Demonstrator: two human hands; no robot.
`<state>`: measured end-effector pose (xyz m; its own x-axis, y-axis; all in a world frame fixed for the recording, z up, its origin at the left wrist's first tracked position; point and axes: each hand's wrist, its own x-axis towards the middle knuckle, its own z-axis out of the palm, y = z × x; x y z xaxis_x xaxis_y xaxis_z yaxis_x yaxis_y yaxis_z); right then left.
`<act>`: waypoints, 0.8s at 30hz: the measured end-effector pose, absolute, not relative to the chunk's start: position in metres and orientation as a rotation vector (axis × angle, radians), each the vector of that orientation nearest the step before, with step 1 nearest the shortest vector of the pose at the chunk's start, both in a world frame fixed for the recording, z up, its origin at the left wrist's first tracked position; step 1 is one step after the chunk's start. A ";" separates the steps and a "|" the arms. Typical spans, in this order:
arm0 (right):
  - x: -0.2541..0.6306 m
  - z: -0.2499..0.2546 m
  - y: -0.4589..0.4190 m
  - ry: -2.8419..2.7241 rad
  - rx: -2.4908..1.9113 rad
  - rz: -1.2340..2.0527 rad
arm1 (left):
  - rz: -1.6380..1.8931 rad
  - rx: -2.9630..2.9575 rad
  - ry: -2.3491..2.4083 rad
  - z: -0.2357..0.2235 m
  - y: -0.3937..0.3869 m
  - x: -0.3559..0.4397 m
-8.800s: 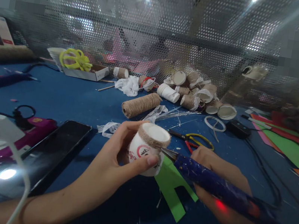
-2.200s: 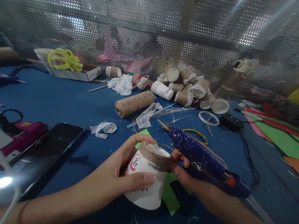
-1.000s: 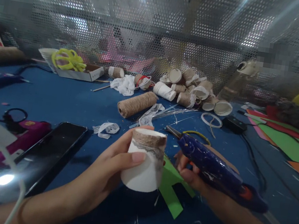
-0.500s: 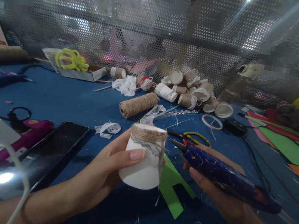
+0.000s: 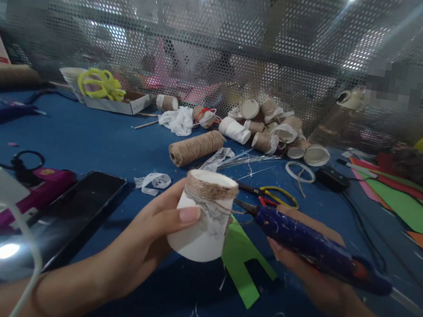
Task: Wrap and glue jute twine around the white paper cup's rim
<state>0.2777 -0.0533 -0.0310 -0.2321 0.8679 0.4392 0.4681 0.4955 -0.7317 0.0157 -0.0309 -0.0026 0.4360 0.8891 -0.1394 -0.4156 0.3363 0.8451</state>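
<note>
A white paper cup (image 5: 199,237) is gripped by my left hand (image 5: 156,225), the thumb across its front. Brown twine (image 5: 210,188) winds round the cup's upper part, and a loose strand runs off its right side. My right hand (image 5: 301,248) is closed round a dark blue glue gun (image 5: 303,237), with a clear glue stick coming out of its back end. The gun's nozzle points left, right beside the cup at the loose strand; whether it touches the cup I cannot tell. Behind the cup lies a roll of twine (image 5: 196,148).
Yellow-handled scissors (image 5: 278,195) and a green paper cutout (image 5: 244,271) lie near the cup. Twine-wrapped cups (image 5: 266,142) are heaped at the back. On the left are a phone (image 5: 78,212), a magenta power strip (image 5: 50,184) and a second glue gun (image 5: 5,114). Coloured sheets (image 5: 416,207) spread at right.
The glue gun's nozzle has moved left, to the cup's side. The cup has turned slightly and tipped, showing more of its opening, and the loose twine strand now shows at its right.
</note>
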 end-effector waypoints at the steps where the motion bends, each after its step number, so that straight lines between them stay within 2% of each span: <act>1: 0.278 -0.032 -0.053 -1.878 -1.112 0.579 | 0.942 0.837 0.680 -0.002 -0.031 0.016; 11: 0.280 -0.031 -0.058 -1.888 -1.192 0.476 | 0.984 0.896 0.653 -0.004 -0.032 0.018; 24: 0.273 -0.024 -0.056 -1.889 -1.155 0.499 | 1.028 0.896 0.755 0.002 -0.036 0.021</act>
